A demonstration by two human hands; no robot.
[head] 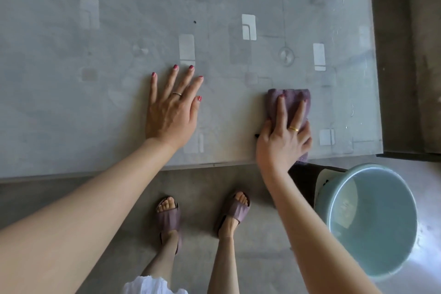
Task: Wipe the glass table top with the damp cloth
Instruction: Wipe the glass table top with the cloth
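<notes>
step: wiping near-right corner of glass table [95,31] | cloth [290,99] flat by near edge, pressed under right hand [284,138], fingers extended | left hand [173,112] spread flat, bracing | next: likely sweep leftward, keeping pressure

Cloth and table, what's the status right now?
Left hand flat on glass table top. Right hand pressing purple cloth near front edge. Nothing blocking; bucket beside table.
</notes>
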